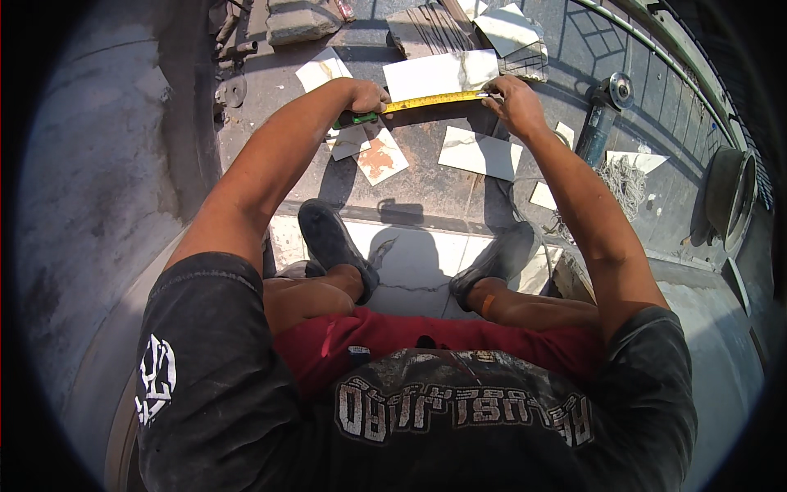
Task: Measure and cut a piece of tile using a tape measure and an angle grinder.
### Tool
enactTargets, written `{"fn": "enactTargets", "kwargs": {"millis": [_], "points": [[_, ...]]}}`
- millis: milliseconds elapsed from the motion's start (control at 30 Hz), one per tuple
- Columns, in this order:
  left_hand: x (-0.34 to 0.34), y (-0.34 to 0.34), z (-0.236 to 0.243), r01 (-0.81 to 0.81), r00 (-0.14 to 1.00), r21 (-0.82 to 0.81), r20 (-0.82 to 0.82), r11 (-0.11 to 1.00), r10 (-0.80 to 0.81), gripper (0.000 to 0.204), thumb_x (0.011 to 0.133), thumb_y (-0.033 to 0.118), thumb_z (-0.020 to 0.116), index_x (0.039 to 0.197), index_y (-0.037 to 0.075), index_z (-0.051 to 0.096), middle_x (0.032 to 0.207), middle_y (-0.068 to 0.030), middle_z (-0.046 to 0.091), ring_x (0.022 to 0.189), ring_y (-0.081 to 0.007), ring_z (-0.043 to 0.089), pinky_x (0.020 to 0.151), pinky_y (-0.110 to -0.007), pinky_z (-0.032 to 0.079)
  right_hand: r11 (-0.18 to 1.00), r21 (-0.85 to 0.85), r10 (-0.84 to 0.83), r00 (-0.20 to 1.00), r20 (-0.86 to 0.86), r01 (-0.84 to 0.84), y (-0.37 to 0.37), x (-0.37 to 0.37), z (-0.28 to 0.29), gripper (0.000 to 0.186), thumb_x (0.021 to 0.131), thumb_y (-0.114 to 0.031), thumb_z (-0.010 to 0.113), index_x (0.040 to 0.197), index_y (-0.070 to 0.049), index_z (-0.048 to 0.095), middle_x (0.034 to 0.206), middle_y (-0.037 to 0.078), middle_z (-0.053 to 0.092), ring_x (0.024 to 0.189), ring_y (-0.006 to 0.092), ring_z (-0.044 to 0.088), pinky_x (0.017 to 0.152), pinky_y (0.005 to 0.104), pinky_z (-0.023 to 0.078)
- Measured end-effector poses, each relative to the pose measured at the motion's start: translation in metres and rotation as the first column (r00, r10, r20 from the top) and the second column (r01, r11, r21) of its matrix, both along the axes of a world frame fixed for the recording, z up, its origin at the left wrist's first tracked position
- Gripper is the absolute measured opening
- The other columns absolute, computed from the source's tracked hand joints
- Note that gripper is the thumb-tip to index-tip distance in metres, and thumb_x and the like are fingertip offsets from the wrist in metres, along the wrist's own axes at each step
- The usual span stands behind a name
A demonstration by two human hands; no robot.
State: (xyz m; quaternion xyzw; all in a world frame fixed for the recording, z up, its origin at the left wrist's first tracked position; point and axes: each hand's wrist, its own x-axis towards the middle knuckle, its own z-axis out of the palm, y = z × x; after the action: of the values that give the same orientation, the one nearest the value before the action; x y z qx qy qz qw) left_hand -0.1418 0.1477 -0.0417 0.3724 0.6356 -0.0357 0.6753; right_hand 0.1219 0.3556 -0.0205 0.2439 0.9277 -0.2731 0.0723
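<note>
A yellow tape measure (430, 102) is stretched along the near edge of a white veined tile strip (438, 74). My left hand (367, 97) is closed on the green-case end of the tape. At the right end, my right hand (515, 105) pinches the tape's tip near the tile's right corner; its fingertips partly cover the tip. Just below my left hand lie a small white tile piece (349, 143) and a tile fragment with reddish patches (382, 157). Another white tile piece (479, 152) lies below the tape, toward my right forearm.
An angle grinder (601, 119) with a teal body lies to the right, beside a tangle of pale cord (625, 184). A round metal pan (730, 199) leans at far right. A concrete block (302, 22) and a grooved slab (430, 31) sit at the back, and railings curve along the right.
</note>
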Motion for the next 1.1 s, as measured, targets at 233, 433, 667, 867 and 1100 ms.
{"fn": "enactTargets", "kwargs": {"millis": [233,433,667,867,1100], "points": [[0.0003,-0.0001,-0.0013,-0.026,1.0,-0.005,0.008,1.0,0.026,0.023,0.099,0.016,0.056,0.114,0.011,0.072,0.093,-0.0033,0.07,0.082,-0.0142,0.062,0.076,-0.032,0.049,1.0,-0.003,-0.008,1.0,-0.022,0.008,0.0002,0.0004,0.0007,0.028,0.084,-0.026,0.078,0.102,-0.007,0.07,0.103,0.013,0.068,0.101,0.0346,0.065,0.086,0.0442,0.052],[-0.0011,-0.0021,-0.0015,-0.018,1.0,0.02,-0.001,1.0,0.018,0.022,0.097,0.015,0.057,0.112,0.011,0.073,0.092,-0.0032,0.07,0.081,-0.0138,0.062,0.074,-0.032,0.049,0.999,0.023,0.028,0.999,-0.041,-0.027,-0.0015,-0.0018,0.0013,0.028,0.085,-0.026,0.078,0.105,-0.008,0.07,0.101,0.012,0.069,0.096,0.0338,0.066,0.081,0.0426,0.052],[0.0014,-0.0002,0.0047,0.016,1.0,0.067,-0.024,0.998,-0.014,0.023,0.097,0.015,0.057,0.112,0.01,0.073,0.091,-0.0029,0.07,0.081,-0.0133,0.062,0.074,-0.031,0.049,1.0,0.028,0.005,0.999,-0.046,-0.004,0.0024,-0.0003,-0.0047,0.027,0.084,-0.026,0.078,0.105,-0.01,0.07,0.101,0.011,0.069,0.096,0.0334,0.066,0.081,0.0423,0.052],[0.0045,-0.0003,0.0037,-0.012,1.0,0.069,-0.017,0.998,0.013,0.022,0.098,0.015,0.057,0.112,0.01,0.073,0.092,-0.003,0.07,0.081,-0.0137,0.062,0.074,-0.031,0.049,0.999,0.019,0.05,0.998,-0.047,-0.049,0.0077,0.0021,-0.006,0.027,0.083,-0.026,0.079,0.103,-0.01,0.07,0.1,0.011,0.069,0.095,0.0331,0.066,0.079,0.0424,0.052],[0.0002,-0.0008,-0.0001,-0.06,0.998,0.028,-0.008,0.998,0.061,0.022,0.099,0.016,0.056,0.111,0.01,0.073,0.091,-0.0025,0.069,0.081,-0.0137,0.061,0.074,-0.032,0.049,1.0,0.023,0.021,0.999,-0.042,-0.02,0.0064,-0.0044,-0.0014,0.026,0.082,-0.026,0.079,0.1,-0.01,0.07,0.1,0.011,0.07,0.098,0.0336,0.066,0.081,0.0437,0.053]]}}
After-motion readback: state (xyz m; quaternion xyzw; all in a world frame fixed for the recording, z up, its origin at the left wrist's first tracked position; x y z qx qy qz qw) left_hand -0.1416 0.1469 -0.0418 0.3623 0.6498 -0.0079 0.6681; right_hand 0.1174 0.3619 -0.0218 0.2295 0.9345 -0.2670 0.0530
